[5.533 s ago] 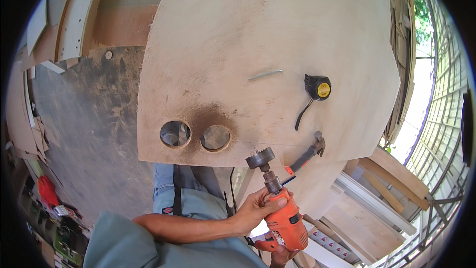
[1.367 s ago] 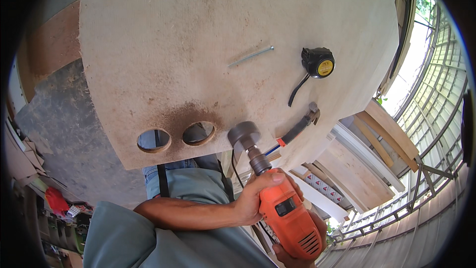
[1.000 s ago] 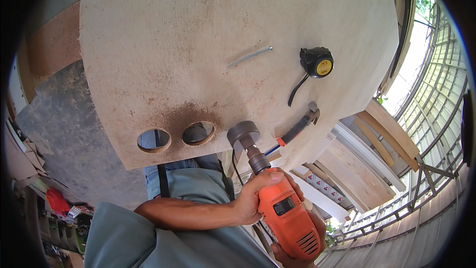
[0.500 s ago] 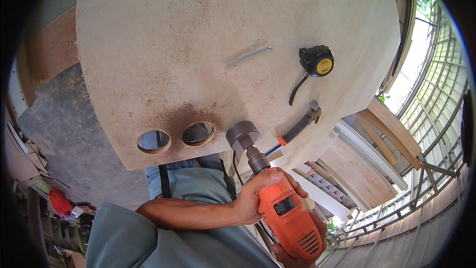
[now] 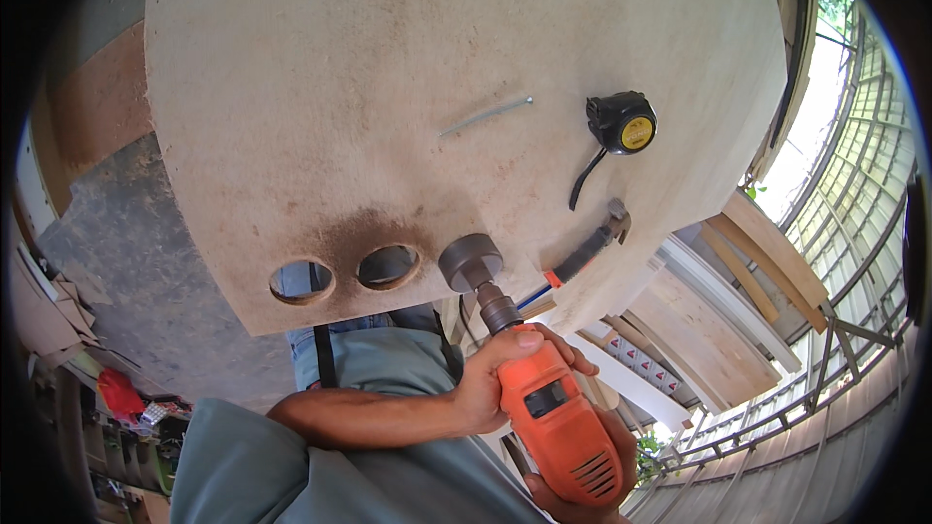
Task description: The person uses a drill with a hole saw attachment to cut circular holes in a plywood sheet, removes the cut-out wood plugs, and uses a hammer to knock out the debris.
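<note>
An orange power drill [image 5: 561, 427] is held in both of my hands. My left hand [image 5: 485, 378] wraps round its front end, just behind the chuck. Round the rear of the body closes my right hand [image 5: 626, 456], partly hidden behind the drill. A dark hole saw [image 5: 470, 263] in the chuck sits against the pale plywood sheet [image 5: 379, 97] near its close edge. To its left are two round cut holes, with brown sawdust [image 5: 361, 233] around them. Whether the saw's teeth have entered the wood is hidden.
On the plywood lie a long screw or nail [image 5: 485, 116], a black and yellow tape measure [image 5: 621, 123] and a hammer [image 5: 588, 250] with a blue stick beside it. Wood boards [image 5: 699, 344] are stacked at the right. A grey mottled sheet [image 5: 146, 262] is at the left.
The drill and hole saw have shifted slightly left, both hands moving with them. The tape measure and hammer lie practically where they were.
</note>
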Tool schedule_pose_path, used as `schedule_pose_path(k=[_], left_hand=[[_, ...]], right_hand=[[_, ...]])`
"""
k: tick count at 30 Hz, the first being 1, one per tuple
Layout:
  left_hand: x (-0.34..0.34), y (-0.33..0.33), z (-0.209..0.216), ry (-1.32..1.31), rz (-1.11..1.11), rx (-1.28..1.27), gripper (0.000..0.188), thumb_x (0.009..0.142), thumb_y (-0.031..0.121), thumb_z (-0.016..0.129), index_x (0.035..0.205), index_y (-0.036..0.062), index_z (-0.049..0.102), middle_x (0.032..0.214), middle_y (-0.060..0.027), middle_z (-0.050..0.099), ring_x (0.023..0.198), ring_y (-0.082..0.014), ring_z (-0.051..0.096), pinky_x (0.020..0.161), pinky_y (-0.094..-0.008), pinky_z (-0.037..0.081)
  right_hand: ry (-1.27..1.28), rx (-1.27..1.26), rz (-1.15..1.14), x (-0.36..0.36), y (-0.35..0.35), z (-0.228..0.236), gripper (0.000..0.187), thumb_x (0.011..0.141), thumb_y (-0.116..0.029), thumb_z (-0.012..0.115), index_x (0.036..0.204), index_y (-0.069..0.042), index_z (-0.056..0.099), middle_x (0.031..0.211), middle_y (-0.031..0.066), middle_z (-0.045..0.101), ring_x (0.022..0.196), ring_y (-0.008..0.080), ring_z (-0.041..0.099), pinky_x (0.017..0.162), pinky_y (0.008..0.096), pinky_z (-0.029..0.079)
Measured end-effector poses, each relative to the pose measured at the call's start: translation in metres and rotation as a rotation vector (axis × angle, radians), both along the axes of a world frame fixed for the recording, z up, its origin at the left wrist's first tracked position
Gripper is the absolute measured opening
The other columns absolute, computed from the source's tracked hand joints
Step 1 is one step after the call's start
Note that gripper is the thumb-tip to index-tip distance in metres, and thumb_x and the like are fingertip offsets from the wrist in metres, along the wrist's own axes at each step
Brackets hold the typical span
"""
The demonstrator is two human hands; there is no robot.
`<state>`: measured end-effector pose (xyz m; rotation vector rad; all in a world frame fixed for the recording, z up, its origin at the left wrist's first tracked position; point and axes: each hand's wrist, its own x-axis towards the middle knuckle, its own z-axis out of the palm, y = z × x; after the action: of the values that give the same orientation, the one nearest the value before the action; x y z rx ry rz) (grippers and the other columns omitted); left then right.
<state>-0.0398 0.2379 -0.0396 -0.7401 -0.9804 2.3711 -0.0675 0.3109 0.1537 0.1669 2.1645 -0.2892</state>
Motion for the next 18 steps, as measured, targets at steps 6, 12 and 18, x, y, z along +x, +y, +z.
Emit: schedule_pose_path(k=[6,12,18], left_hand=[[-0.0080,-0.0038,0.0062,-0.046,-0.053,-0.002,0.043,0.085,0.037,0.056,0.099,-0.0030,0.065,0.102,-0.0273,0.066,0.113,-0.0424,0.060,0.094,-0.0531,0.050],[-0.0049,0.0022,0.0041,-0.060,-0.054,-0.026,0.043,0.083,0.037,0.058,0.095,-0.0034,0.066,0.097,-0.0247,0.067,0.114,-0.0435,0.060,0.094,-0.0530,0.050],[-0.0061,-0.0048,0.0039,-0.044,-0.107,-0.019,0.043,0.083,0.037,0.059,0.094,-0.0035,0.066,0.098,-0.0249,0.068,0.115,-0.0439,0.060,0.091,-0.0529,0.053]], right_hand=[[0.042,-0.046,0.022,-0.0058,0.0053,-0.0032,0.095,0.065,-0.028,0.089,0.137,0.005,0.035,0.114,0.0175,0.058,0.096,0.0277,0.063,0.078,0.0401,0.053],[0.076,-0.079,0.051,-0.0044,0.0067,-0.0029,0.094,0.065,-0.028,0.089,0.135,0.005,0.036,0.112,0.0166,0.059,0.093,0.0261,0.064,0.076,0.0389,0.053],[0.152,-0.143,0.104,-0.0033,0.0086,-0.0079,0.093,0.064,-0.028,0.089,0.133,0.006,0.038,0.110,0.0157,0.060,0.089,0.0246,0.065,0.074,0.0376,0.054]])
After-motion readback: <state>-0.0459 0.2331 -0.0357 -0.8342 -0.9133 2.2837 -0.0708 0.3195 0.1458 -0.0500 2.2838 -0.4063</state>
